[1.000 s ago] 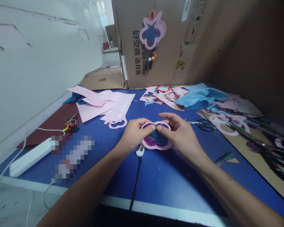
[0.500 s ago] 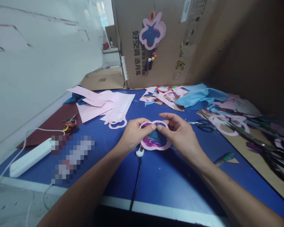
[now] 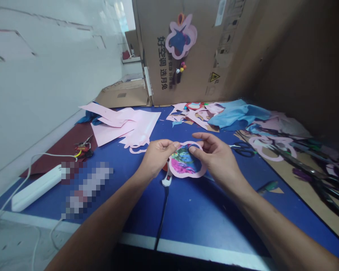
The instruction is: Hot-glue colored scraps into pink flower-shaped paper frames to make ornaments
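Between my hands is a scalloped pink paper frame [image 3: 190, 174] with colourful printed fabric [image 3: 183, 160] filling its middle. My left hand [image 3: 158, 156] pinches the frame's upper left edge between thumb and fingers. On the upper right part, my right hand [image 3: 214, 152] grips it, thumb on the front face and the other fingers partly behind. The piece is held tilted above the table. Just below it, a white-handled tool with a red switch and a black cord, perhaps a glue gun [image 3: 167, 180], lies partly hidden.
Pink sheets [image 3: 141, 122] lie at the back left of the blue table [image 3: 186, 214]. Black-handled scissors [image 3: 244, 149] and a bigger pair of shears [image 3: 313, 173] are on the right. A cardboard box [image 3: 203, 82] stands behind, with a pink flower ornament [image 3: 172, 51] hanging on it. A white power strip [image 3: 39, 188] sits left.
The pink frame has turned in my hands and shows more of its printed fabric. My left hand has shifted slightly left, and my thumbs have moved apart.
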Motion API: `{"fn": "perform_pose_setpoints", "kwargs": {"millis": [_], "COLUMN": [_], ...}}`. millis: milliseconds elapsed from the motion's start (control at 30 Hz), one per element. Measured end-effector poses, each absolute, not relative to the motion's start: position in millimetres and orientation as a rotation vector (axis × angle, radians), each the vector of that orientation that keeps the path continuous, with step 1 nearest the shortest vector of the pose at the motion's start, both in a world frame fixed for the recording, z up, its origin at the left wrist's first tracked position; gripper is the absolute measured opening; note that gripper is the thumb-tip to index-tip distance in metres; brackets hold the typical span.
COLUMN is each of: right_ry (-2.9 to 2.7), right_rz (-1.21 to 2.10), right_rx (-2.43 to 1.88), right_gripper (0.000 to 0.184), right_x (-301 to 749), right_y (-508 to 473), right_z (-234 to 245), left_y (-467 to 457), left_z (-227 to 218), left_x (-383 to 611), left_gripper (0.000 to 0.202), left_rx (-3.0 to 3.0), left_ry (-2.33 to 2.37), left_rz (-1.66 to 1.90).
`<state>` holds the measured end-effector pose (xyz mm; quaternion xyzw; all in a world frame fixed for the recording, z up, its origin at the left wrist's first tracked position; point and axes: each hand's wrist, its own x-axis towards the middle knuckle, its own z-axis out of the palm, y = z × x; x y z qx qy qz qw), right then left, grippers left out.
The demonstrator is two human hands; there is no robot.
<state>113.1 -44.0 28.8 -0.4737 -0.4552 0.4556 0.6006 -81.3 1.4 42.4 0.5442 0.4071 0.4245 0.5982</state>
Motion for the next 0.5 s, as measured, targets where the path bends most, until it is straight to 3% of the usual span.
{"fn": "perform_pose_setpoints", "kwargs": {"millis": [233, 500], "right_ry": [-1.013, -0.986], "right_rz": [1.021, 1.025], "right_rx": [-1.118, -1.087], "right_gripper": [0.058, 0.056], "right_x": [117.9, 118.8], "right_y": [-42.5, -42.0], "right_z": [30.1, 31.2], "left_y": [2.9, 2.0], "left_z": [44.6, 38.1], "left_x": [-80.9, -81.6], "left_gripper": [0.061, 0.051], "left_rx": [1.262, 1.292], "left_ry": [0.919, 0.964], "left_rz": [0.981, 0.943]}}
